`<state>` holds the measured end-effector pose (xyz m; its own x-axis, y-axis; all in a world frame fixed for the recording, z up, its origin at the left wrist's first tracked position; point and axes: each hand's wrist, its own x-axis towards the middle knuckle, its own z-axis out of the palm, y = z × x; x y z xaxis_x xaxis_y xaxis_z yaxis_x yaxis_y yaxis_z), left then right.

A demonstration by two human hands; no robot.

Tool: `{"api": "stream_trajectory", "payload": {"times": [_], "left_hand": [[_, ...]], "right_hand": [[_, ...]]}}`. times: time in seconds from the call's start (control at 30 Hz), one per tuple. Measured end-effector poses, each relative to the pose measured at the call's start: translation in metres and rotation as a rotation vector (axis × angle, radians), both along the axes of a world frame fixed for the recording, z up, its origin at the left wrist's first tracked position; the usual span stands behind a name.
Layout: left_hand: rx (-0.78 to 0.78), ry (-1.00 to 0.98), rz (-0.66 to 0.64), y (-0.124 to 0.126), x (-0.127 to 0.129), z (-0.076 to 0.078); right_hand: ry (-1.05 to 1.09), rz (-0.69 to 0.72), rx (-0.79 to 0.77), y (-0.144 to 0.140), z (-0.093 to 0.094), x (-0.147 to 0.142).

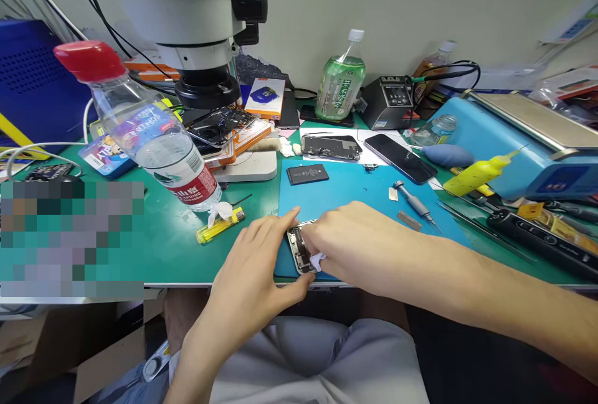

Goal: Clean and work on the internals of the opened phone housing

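An opened phone (298,248) with its inner parts bare lies at the front of the blue mat (308,202). My left hand (250,261) grips it by its edges, index finger at the far corner and thumb at the near one. Bent over the phone's inside, my right hand (348,239) has its fingers closed on a crumpled white tissue (318,261). The right hand hides much of the phone. A loose black battery (307,173) rests farther back on the mat. Behind it lies a detached phone screen assembly (331,147).
Right of the hands are a small screwdriver (415,203), tweezers (486,230) and a black pen-like tool (537,239). A water bottle (159,142) and a yellow lighter (220,225) stand left, under a microscope (200,30). Another phone (400,158) lies behind the screwdriver.
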<state>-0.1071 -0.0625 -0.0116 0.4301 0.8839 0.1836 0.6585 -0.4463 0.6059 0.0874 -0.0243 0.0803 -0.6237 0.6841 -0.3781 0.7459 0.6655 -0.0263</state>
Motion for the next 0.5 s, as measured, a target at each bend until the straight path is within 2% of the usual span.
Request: {"api": "stream_trajectory", "payload": {"times": [0.27,0.4,0.5], "left_hand": [[-0.015,-0.011,0.005,-0.0002,0.0010,0.0038],[-0.038,-0.018,0.000,0.0003,0.0012,0.0042],[-0.041,-0.015,0.013,0.0004,0.0011,0.0040]], "right_hand": [[0.005,-0.016,0.001,0.0028,0.0044,-0.0028],[0.020,-0.024,-0.065,0.0036,0.0077,-0.0031],[0.052,-0.043,-0.031,0.0044,0.0077,-0.0021]]}}
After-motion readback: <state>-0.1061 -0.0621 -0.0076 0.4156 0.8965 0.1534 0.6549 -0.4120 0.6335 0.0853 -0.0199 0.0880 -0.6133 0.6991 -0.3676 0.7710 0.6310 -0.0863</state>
